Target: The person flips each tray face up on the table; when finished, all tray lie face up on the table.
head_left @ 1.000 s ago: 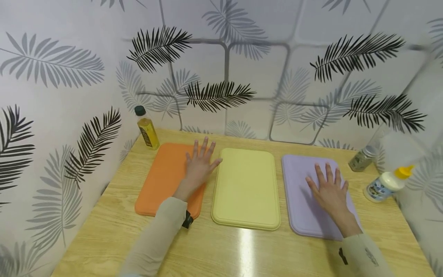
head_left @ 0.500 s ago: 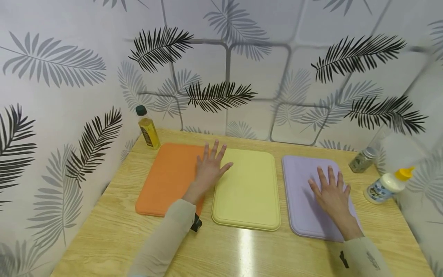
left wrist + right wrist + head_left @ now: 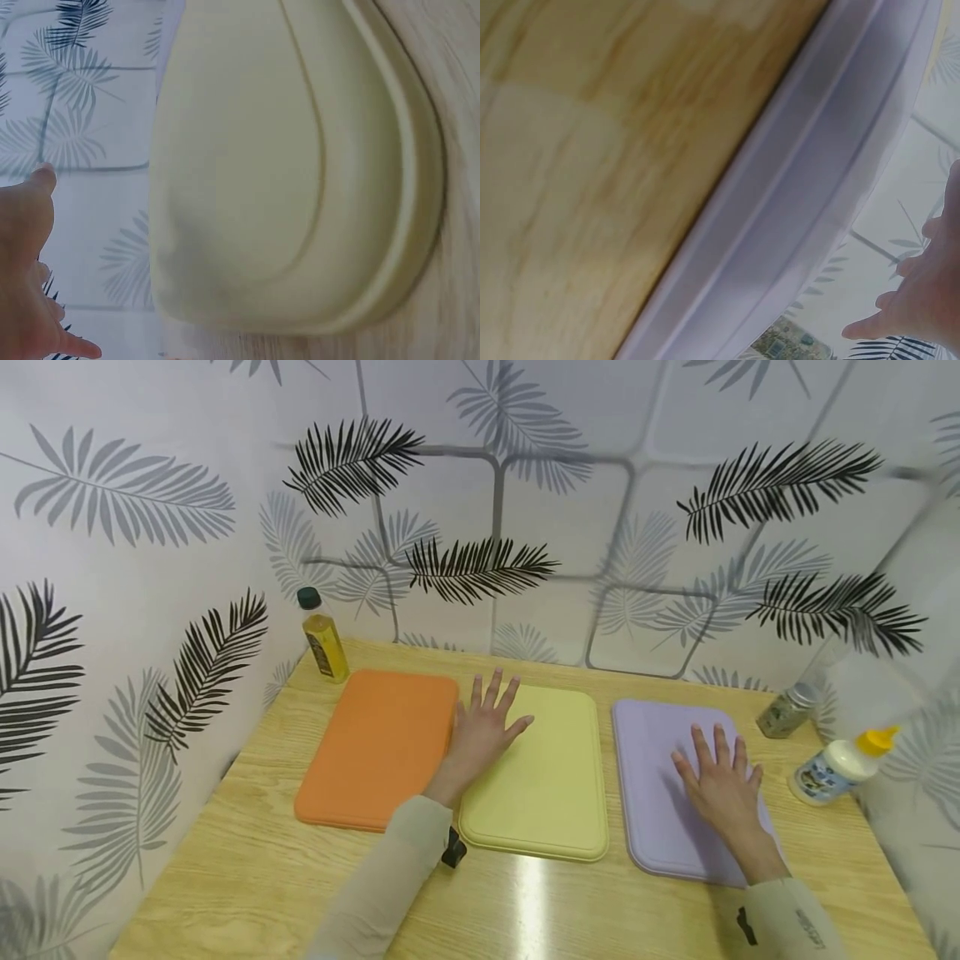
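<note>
Three flat rounded rectangular boards lie in a row: an orange board (image 3: 375, 752) on the left, a yellow board (image 3: 551, 777) in the middle, a purple board (image 3: 652, 785) on the right. My left hand (image 3: 480, 735), fingers spread, is over the left part of the yellow board. My right hand (image 3: 723, 793) is spread above the purple board, with a shadow beneath it. Neither hand holds anything. The left wrist view shows the hand (image 3: 26, 277) apart from the yellow board (image 3: 247, 165); in the right wrist view, the hand (image 3: 922, 292) stands off the purple board (image 3: 780, 195).
An oil bottle (image 3: 325, 643) with a dark green cap stands at the back left. To the right are a small jar (image 3: 786, 710) with a grey lid and a white bottle (image 3: 832, 770) with a yellow nozzle. Leaf-patterned walls (image 3: 547, 610) border the wooden table (image 3: 217, 877).
My left hand has moved right, from over the orange board to over the yellow one. The right hand has shifted only slightly over the purple board. The boards have stayed in place.
</note>
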`<state>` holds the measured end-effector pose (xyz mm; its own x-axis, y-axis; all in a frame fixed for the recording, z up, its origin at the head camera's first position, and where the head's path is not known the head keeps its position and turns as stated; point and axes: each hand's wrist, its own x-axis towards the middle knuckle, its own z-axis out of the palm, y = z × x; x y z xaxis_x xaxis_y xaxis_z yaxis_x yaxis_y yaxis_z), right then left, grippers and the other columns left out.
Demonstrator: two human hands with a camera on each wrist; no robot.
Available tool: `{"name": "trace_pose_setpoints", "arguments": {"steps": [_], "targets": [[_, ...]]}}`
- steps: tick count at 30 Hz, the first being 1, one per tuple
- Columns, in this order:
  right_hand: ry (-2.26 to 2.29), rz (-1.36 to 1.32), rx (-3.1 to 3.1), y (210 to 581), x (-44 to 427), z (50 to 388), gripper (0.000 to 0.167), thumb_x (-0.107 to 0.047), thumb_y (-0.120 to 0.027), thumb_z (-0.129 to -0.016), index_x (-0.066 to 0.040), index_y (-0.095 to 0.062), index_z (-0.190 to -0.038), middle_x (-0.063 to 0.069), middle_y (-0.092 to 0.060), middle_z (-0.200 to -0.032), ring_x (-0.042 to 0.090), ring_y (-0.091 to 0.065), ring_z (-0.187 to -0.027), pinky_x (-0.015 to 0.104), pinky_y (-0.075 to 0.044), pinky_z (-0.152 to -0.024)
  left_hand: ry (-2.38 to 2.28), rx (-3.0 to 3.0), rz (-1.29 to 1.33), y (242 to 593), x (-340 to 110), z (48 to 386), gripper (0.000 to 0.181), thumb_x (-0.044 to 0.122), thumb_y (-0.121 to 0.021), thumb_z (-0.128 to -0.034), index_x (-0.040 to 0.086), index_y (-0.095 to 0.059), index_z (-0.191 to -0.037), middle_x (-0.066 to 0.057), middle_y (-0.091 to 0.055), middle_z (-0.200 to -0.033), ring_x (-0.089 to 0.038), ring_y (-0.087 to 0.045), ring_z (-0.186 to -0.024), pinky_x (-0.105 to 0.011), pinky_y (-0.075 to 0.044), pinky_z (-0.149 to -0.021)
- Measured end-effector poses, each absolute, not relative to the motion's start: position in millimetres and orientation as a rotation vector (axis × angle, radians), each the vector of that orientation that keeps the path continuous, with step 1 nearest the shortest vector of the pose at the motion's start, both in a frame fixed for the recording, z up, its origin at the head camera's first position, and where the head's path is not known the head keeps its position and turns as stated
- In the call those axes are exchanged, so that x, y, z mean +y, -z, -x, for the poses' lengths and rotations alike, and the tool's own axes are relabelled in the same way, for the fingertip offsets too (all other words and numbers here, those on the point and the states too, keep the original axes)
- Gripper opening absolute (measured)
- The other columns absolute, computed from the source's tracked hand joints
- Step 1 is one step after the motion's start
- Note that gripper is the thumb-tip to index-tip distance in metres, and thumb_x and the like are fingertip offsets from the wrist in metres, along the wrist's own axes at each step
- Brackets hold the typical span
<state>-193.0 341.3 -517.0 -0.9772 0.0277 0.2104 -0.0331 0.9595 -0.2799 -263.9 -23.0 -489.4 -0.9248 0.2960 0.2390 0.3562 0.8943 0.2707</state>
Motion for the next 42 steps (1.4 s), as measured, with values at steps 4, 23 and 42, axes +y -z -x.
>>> {"name": "trace_pose_setpoints", "arguments": {"steps": [4,23,42], "targets": [[-0.425,0.004,-2.904,515,342,192,0.066,-0.051,-0.031,-0.102,-0.010,-0.022,-0.153,0.026,-0.012,-0.156,0.056,-0.006,-0.138,0.082,-0.006,-0.095,0.543,-2.889,0.522,488,-11,262,0.071,0.058,-0.039,-0.0971,0.024,-0.017,-0.156,-0.005,-0.006,-0.162,-0.038,-0.003,-0.145,-0.069,-0.029,-0.101],[-0.429,0.045,-2.935,518,352,188,0.066,-0.051,-0.029,-0.103,-0.010,-0.019,-0.154,0.029,-0.012,-0.155,0.059,-0.007,-0.136,0.082,-0.008,-0.094,0.681,-2.916,0.606,491,52,247,0.070,0.057,-0.036,-0.0984,0.024,-0.015,-0.156,-0.006,-0.008,-0.161,-0.039,-0.009,-0.145,-0.064,-0.034,-0.101],[-0.505,0.092,-2.928,520,354,185,0.066,-0.050,-0.028,-0.103,-0.009,-0.019,-0.153,0.029,-0.014,-0.154,0.058,-0.007,-0.136,0.082,-0.005,-0.094,0.860,-2.916,0.630,487,90,235,0.065,0.051,-0.038,-0.1005,0.020,-0.021,-0.155,-0.008,-0.014,-0.160,-0.040,-0.014,-0.144,-0.061,-0.035,-0.102]]}}
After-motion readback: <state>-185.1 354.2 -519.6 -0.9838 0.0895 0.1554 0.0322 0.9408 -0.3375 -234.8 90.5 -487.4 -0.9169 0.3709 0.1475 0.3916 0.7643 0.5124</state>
